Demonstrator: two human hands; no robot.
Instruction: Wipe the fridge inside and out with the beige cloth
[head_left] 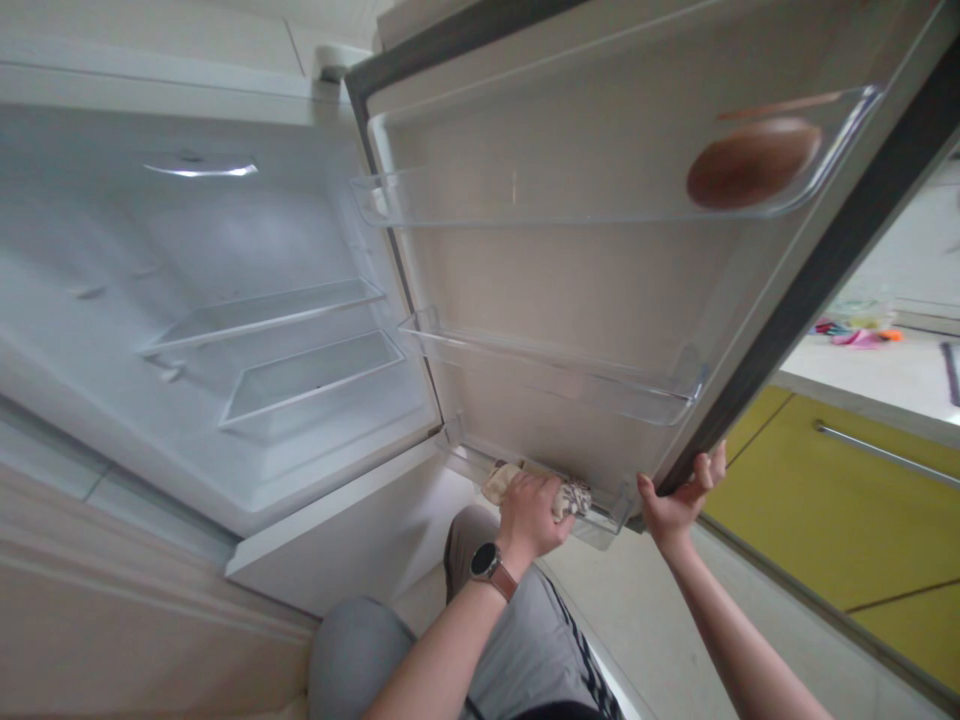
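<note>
My left hand (529, 510), with a watch on its wrist, is wrapped round a light patterned cloth (574, 498). It presses the cloth at the lowest clear shelf (469, 462) of the open refrigerator door (540, 290). My right hand (679, 505) grips the door's outer lower edge, thumb on the inner side and fingers round the far side. Above, a middle clear door shelf (555, 375) spans the inner panel. A brown egg-shaped thing (754, 165) sits in the top door shelf (525, 208) at its right end.
Inside the lit refrigerator (247, 240) at left are two glass shelves, the upper one (270, 312) above the other. A yellow cabinet (847, 500) with a metal handle stands at right, under a white counter (862, 365) holding small colourful items (859, 338). My knees are below the door.
</note>
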